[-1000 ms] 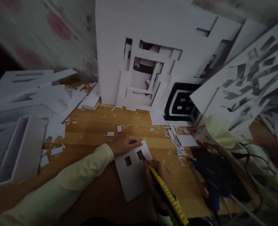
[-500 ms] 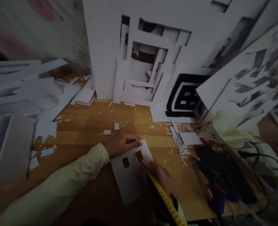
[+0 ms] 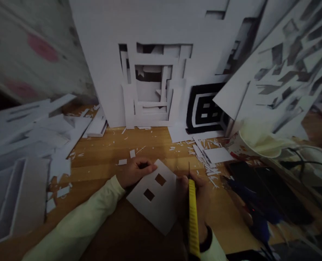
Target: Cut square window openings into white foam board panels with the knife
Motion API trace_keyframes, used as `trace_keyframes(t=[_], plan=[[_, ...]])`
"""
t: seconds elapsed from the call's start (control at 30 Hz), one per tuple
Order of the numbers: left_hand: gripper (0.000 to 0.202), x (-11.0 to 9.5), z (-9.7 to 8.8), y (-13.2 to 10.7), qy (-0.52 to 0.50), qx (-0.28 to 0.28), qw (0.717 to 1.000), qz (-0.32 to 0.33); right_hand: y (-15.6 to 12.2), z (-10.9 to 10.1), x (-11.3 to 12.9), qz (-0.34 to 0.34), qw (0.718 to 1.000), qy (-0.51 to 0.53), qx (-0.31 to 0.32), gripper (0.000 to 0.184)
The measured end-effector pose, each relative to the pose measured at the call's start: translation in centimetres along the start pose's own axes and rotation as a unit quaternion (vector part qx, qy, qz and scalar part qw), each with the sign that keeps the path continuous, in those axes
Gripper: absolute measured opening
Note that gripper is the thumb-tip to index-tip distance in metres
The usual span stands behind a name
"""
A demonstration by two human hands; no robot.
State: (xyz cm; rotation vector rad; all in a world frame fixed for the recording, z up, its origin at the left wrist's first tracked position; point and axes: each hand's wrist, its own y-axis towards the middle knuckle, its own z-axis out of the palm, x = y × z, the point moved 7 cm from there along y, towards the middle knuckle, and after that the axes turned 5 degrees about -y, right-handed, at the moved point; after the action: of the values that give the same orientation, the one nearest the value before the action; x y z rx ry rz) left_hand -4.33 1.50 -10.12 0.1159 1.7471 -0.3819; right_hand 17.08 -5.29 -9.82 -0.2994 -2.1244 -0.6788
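A white card piece (image 3: 154,199) with two small rectangular cut-outs lies on the wooden table (image 3: 101,152). My left hand (image 3: 135,171), fingers curled, presses down on the card's upper left corner. My right hand (image 3: 195,197) is wrapped round a yellow utility knife (image 3: 193,212), held just right of the card with the blade tip pointing away from me, off the card.
A tall white board with cut-out windows (image 3: 150,79) stands behind. White foam sheets and strips (image 3: 27,137) pile on the left. Paper scraps (image 3: 204,156) litter the table. A paper cup (image 3: 255,143), a glue gun (image 3: 256,214) and cables lie on the right.
The card has turned clockwise under my left hand. My right hand lifted the knife off the right cut-out and moved it right of the card. The view shifted.
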Motion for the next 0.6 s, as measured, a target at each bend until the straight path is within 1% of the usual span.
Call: trace_keyframes(t=[0.07, 0.13, 0.2, 0.27, 0.3, 0.37, 0.4, 0.43, 0.5, 0.53, 0.6], plan=[[0.051, -0.6, 0.2, -0.5, -0.005, -0.015, 1.000, 0.013, 0.4, -0.1, -0.1, 0.012, 1.000, 0.011, -0.002, 0.036], [0.058, -1.3, 0.4, -1.2, -0.003, -0.031, 0.999, 0.020, 0.4, -0.1, -0.9, 0.055, 0.998, 0.005, 0.016, 0.038], [0.064, -1.7, 0.8, -2.1, -0.013, -0.052, 0.999, 0.005, 0.2, 0.2, -1.4, 0.081, 0.996, 0.015, 0.040, 0.041], [0.067, -1.4, 1.4, -3.1, -0.042, -0.053, 0.997, -0.045, 0.2, 0.2, -1.4, 0.084, 0.994, 0.040, 0.048, 0.041], [0.066, -1.0, 2.0, -3.7, -0.064, -0.042, 0.994, -0.078, 0.2, 0.2, -1.3, 0.079, 0.995, 0.051, 0.045, 0.041], [0.059, 0.1, 3.3, -4.9, -0.113, -0.004, 0.984, -0.136, 0.3, 0.0, -0.7, 0.061, 0.995, 0.064, 0.039, 0.042], [0.056, 0.6, 3.9, -5.3, -0.136, 0.014, 0.979, -0.153, 0.4, -0.1, -0.3, 0.050, 0.996, 0.069, 0.037, 0.043], [0.053, 1.0, 4.4, -5.7, -0.157, 0.022, 0.975, -0.158, 0.4, -0.1, 0.0, 0.038, 0.996, 0.074, 0.036, 0.043], [0.053, 1.6, 4.9, -5.9, -0.186, 0.022, 0.972, -0.144, 0.4, -0.2, 0.4, 0.022, 0.995, 0.087, 0.038, 0.042], [0.055, 1.8, 5.1, -5.9, -0.178, 0.021, 0.975, -0.129, 0.4, -0.2, 0.4, 0.018, 0.995, 0.095, 0.038, 0.041], [0.060, 1.9, 5.7, -5.7, -0.109, 0.033, 0.989, -0.099, 0.2, -0.1, 0.3, 0.026, 0.992, 0.113, 0.045, 0.039]])
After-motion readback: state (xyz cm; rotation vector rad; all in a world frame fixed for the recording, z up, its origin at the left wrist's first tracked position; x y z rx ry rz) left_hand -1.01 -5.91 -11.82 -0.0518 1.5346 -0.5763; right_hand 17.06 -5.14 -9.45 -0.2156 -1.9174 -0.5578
